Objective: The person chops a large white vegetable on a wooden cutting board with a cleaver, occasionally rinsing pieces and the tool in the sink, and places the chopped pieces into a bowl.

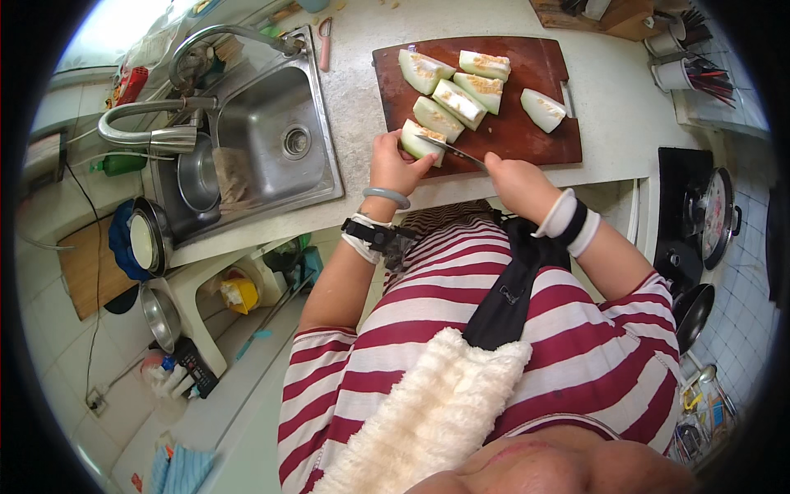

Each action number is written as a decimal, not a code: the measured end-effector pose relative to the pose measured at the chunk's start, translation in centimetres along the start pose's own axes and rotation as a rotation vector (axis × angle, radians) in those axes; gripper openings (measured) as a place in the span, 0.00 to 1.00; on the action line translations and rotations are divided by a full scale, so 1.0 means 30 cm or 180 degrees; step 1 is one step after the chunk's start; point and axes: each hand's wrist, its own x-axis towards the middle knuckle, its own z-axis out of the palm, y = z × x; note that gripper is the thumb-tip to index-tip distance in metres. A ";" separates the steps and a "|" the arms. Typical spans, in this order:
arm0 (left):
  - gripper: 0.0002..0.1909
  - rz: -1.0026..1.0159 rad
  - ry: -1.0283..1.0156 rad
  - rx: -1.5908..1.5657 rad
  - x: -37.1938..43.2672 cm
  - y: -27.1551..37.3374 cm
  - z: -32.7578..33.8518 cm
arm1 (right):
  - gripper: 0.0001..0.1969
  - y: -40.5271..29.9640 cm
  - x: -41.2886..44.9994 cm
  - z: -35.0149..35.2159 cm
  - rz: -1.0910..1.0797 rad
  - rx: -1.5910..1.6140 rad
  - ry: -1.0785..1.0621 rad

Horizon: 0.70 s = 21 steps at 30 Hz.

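My left hand (398, 163) grips a pale green melon wedge (415, 143) at the near left edge of a reddish-brown cutting board (524, 62). In my right hand (518, 185) is a kitchen knife (460, 152), its blade lying against the seedy top of that wedge. Several more wedges with orange seeds and pulp, one of them a middle wedge (460, 104), lie just beyond my hands. Apart from them, towards the board's right side, sits a wedge (543, 111) with few seeds showing.
A steel sink (271, 123) with a curved faucet (148, 137) is set into the counter on the left. A pink peeler (324, 46) lies between sink and board. Cups of chopsticks (673, 75) stand at the far right, near a black stove (676, 204) with a lidded pan (717, 219).
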 end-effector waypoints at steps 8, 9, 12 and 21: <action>0.34 0.0251 0.0054 0.0383 0.012 0.000 -0.016 | 0.04 -0.008 -0.020 0.049 0.0136 0.0135 0.0104; 0.34 0.0333 0.0018 0.0405 0.013 -0.001 -0.014 | 0.05 -0.005 -0.043 0.037 0.0273 0.0118 -0.0073; 0.35 0.0339 -0.0111 0.0535 0.020 0.020 -0.032 | 0.06 -0.005 -0.005 0.054 0.0034 0.0069 0.0213; 0.36 0.0545 -0.0044 0.1365 0.053 0.066 -0.017 | 0.06 0.127 -0.088 0.019 -0.0132 0.0083 0.0441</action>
